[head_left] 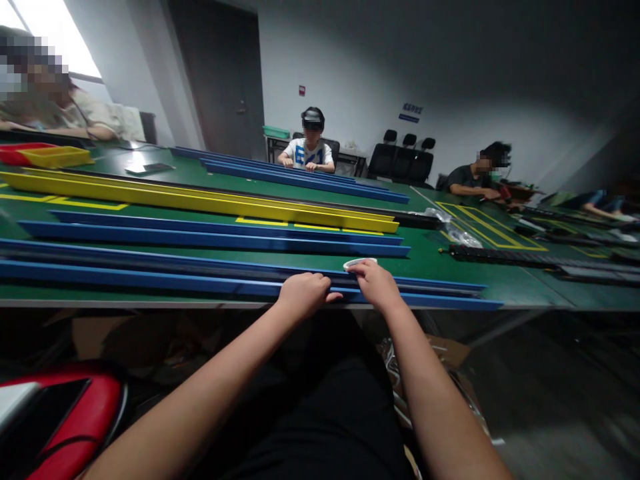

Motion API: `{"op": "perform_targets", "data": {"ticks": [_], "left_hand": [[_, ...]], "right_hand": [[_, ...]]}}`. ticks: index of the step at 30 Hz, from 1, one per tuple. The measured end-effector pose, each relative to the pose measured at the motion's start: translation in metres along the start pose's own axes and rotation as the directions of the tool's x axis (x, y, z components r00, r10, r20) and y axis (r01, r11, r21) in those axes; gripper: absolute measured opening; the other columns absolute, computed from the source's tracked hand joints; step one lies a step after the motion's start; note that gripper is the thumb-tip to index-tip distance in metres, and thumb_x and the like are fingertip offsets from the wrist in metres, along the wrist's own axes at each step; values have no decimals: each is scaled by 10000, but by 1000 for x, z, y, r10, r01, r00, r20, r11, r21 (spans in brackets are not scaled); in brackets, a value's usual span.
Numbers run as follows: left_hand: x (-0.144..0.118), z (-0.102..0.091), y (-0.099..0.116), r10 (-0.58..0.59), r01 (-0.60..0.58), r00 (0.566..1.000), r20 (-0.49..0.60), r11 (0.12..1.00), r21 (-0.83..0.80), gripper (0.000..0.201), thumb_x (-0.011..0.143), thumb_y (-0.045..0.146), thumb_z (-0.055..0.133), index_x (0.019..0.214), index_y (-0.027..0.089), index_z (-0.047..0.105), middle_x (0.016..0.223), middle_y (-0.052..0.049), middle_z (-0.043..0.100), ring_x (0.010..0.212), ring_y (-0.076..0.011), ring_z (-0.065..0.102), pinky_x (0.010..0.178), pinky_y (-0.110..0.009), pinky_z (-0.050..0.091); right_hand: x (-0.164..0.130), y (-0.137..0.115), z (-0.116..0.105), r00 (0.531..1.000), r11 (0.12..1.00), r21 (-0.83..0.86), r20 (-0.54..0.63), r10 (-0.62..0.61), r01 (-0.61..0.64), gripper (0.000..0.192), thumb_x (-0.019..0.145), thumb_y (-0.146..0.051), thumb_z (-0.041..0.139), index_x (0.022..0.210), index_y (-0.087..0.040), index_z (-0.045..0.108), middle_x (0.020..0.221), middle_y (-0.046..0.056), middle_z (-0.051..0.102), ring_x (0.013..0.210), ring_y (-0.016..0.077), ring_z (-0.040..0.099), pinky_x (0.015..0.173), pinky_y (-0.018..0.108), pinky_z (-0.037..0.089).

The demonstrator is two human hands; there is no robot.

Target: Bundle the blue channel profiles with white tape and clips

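Note:
Nearest me on the table lies a long blue channel [140, 275], with a dark strip [425, 288] running inside it. My left hand [306, 292] rests over its front wall, fingers curled down into the channel and thumb pointing right; the fingertips are hidden. Just to the right, my right hand [379, 285] pinches a small white rounded piece [361, 262] above the same channel. That piece looks like a flat ring or loop, but its exact kind is unclear. Behind it lies a shorter blue channel [225, 237], parallel and apart from both hands.
A long yellow channel [200, 203] and more blue channels [300, 179] lie farther back on the green table [440, 267]. Crumpled clear plastic [463, 235] and black strips [500, 255] are at right. Co-workers sit around the table. A red stool [107, 400] stands lower left.

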State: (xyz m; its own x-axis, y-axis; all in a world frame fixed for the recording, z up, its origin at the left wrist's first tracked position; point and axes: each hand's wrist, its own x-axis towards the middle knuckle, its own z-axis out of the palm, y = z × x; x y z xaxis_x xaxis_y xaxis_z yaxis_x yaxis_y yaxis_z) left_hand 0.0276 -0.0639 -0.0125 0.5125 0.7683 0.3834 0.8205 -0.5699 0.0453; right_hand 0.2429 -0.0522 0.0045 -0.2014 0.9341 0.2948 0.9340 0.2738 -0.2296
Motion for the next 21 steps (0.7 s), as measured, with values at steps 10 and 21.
{"op": "perform_targets", "data": {"ticks": [10, 21], "left_hand": [[-23, -25, -64, -73, 59, 983, 167, 994, 87, 625, 838, 735, 346, 773, 210, 678, 778, -112, 706, 740, -237, 666, 652, -304, 439], [-62, -47, -128, -162, 127, 974, 159, 969, 211, 620, 825, 760, 322, 755, 233, 640, 730, -80, 682, 699, -233, 642, 622, -288, 399]], "right_hand": [[-6, -6, -2, 999, 997, -73, -29, 27, -30, 316, 930, -315, 429, 1125, -354, 675, 1208, -10, 615, 993, 177, 586, 879, 304, 456], [-6, -8, -1, 999, 994, -104, -44, 22, -27, 329, 922, -310, 418, 1118, -355, 678, 1204, -11, 616, 987, 183, 588, 881, 316, 461]]}}
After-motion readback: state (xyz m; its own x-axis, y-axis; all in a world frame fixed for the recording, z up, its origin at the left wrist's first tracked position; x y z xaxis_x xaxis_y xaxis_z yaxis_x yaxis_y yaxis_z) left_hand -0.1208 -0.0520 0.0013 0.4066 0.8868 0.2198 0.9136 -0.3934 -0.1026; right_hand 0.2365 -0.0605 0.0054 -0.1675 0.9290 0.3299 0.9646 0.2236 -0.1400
